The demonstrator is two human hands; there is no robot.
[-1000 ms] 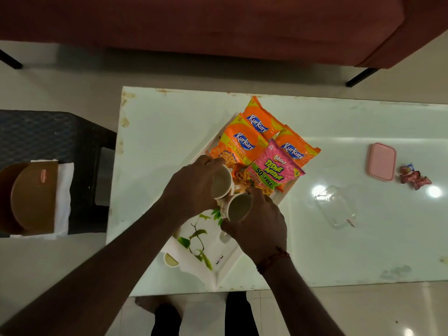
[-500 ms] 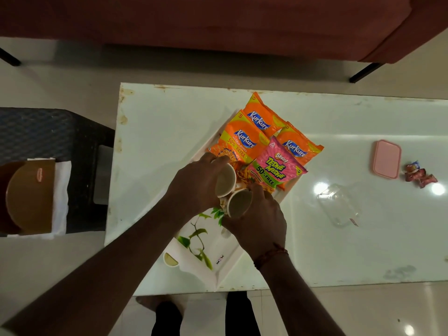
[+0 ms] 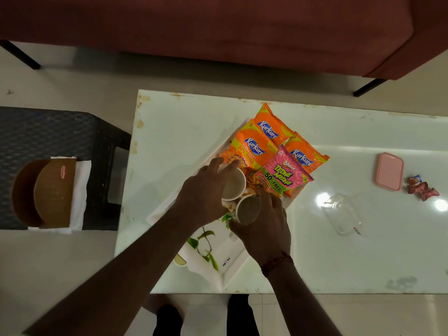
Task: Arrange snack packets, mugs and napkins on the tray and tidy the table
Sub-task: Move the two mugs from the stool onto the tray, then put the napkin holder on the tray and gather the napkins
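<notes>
A white tray (image 3: 232, 261) with a green leaf print lies slantwise on the white table (image 3: 184, 132). Three orange Kurkure packets (image 3: 254, 146) and a pink Bingo packet (image 3: 282, 175) cover its far end. Two cream mugs stand side by side in the tray's middle. My left hand (image 3: 203, 190) grips the left mug (image 3: 234, 184) from the left, fingers along its rim. My right hand (image 3: 263, 226) wraps the right mug (image 3: 248, 209) from the near side. A folded white napkin (image 3: 203, 269) lies on the tray's near end.
A third mug (image 3: 180, 260) peeks out by the tray's near left corner. A clear box (image 3: 343, 215), a pink lid (image 3: 389, 171) and small red sweets (image 3: 421, 187) lie on the table's right half. A dark stool (image 3: 48, 132) at left carries a brown holder (image 3: 46, 192) with napkins. A sofa (image 3: 218, 27) stands beyond.
Both hands and their mugs stay about where they were on the tray. My left hand's fingers have spread further along the left mug's rim.
</notes>
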